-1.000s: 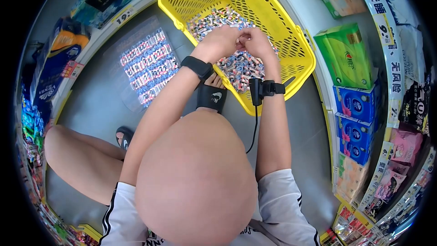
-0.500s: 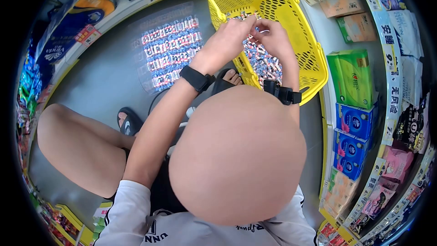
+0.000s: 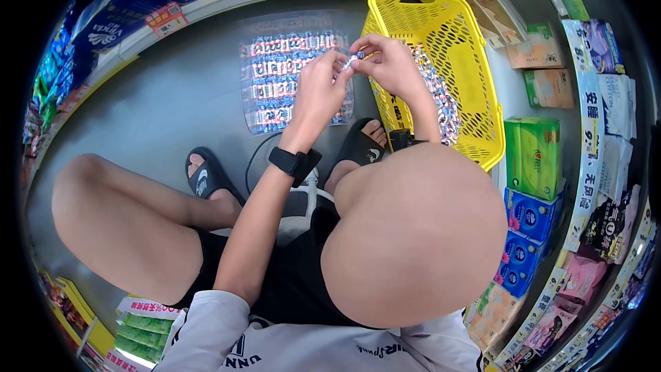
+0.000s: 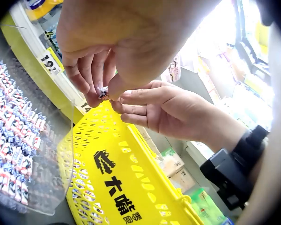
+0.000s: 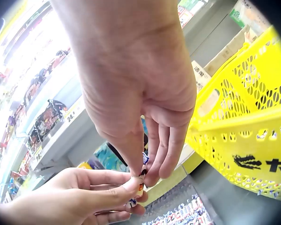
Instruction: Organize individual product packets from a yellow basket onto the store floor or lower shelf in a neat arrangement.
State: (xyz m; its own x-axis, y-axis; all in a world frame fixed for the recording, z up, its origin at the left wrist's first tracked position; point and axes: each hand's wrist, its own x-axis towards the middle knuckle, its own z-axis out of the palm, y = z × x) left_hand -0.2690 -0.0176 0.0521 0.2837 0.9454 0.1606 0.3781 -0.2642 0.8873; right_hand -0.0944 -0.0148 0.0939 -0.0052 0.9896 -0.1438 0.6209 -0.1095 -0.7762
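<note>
In the head view both hands meet between the clear tray (image 3: pixel 286 23) and the yellow basket (image 3: pixel 441 1). A small twist-wrapped candy (image 3: pixel 350 63), white with blue ends, is between their fingertips. My left hand (image 3: pixel 318 100) pinches it from the tray side with thumb and fingers. From the basket side my right hand (image 3: pixel 398 70) pinches it too, as the right wrist view shows at the candy's upper part (image 5: pixel 143 174). Rows of similar candies (image 3: pixel 275 89) fill the tray on the floor. Loose candies (image 3: pixel 441 100) lie in the basket, partly behind the right forearm.
Shelves border the floor, with green tissue packs (image 3: pixel 533 155) and blue packs (image 3: pixel 527 213) on the right. At the left back stands a dark blue pack (image 3: pixel 148 10). The person's knees and sandalled feet (image 3: pixel 210 179) are close to the tray and basket.
Both hands have moved out from over the basket's candies toward the tray, with a candy now visible between them. The head view has shifted, bringing tray and basket farther right.
</note>
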